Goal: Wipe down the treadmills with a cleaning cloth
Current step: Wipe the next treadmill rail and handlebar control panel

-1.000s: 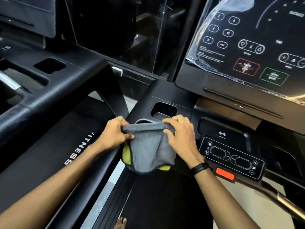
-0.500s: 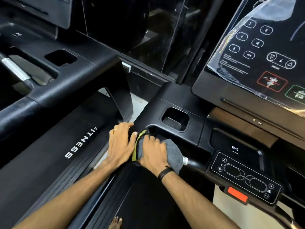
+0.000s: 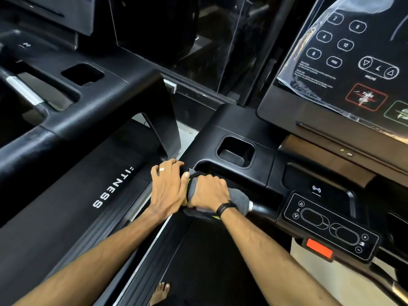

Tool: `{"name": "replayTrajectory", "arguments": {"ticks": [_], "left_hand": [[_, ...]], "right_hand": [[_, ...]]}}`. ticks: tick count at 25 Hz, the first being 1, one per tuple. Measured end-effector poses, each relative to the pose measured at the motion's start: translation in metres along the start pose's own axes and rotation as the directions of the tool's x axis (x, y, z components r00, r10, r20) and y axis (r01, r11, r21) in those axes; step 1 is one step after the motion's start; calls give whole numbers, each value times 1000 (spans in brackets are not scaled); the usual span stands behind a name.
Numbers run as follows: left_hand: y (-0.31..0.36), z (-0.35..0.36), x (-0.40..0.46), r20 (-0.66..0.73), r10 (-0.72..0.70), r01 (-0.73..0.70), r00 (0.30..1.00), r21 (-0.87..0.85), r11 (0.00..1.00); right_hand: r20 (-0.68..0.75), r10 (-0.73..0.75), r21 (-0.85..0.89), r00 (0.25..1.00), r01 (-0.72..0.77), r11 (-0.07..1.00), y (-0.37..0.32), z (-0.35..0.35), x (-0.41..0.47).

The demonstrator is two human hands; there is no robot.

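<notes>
A grey cleaning cloth [image 3: 239, 198] with a yellow-green edge is wrapped round the left handlebar of the black treadmill [image 3: 236, 129] in front of me. My right hand [image 3: 208, 192] grips the cloth and the bar under it. My left hand [image 3: 167, 186] lies flat on the treadmill's left arm right beside it, fingers straight and a ring on one finger. The bar's bare silver and black end [image 3: 258, 207] sticks out to the right of the cloth.
The console screen [image 3: 353, 62] with plastic film stands at upper right. A control panel [image 3: 331, 226] and an orange-red safety key [image 3: 319, 248] lie right of my hands. A second treadmill [image 3: 66, 120] stands close on the left. My bare foot [image 3: 160, 292] rests on the belt.
The cloth was held up between both hands a second ago; it came down onto the handlebar under my right hand. My left hand let go and lies flat beside it.
</notes>
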State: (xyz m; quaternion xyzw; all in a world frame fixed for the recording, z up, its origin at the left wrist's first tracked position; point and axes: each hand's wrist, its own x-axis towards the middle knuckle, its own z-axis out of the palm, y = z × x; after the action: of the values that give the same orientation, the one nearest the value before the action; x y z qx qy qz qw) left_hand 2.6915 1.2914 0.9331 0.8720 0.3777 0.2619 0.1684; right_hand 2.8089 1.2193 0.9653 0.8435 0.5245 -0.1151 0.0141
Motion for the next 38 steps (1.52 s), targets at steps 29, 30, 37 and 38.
{"name": "replayTrajectory", "arguments": {"ticks": [29, 30, 37, 38], "left_hand": [[5, 1, 3, 54, 86, -98, 995, 291, 952], [5, -1, 2, 64, 71, -86, 995, 260, 962], [5, 3, 2, 130, -57, 39, 990, 139, 990], [5, 3, 2, 130, -62, 44, 989, 136, 990]], "right_hand": [[325, -46, 194, 944, -19, 981, 29, -21, 13], [301, -40, 187, 953, -17, 982, 27, -21, 11], [-321, -94, -319, 942, -14, 948, 20, 27, -27], [-292, -95, -291, 952, 7, 957, 21, 23, -24]]}}
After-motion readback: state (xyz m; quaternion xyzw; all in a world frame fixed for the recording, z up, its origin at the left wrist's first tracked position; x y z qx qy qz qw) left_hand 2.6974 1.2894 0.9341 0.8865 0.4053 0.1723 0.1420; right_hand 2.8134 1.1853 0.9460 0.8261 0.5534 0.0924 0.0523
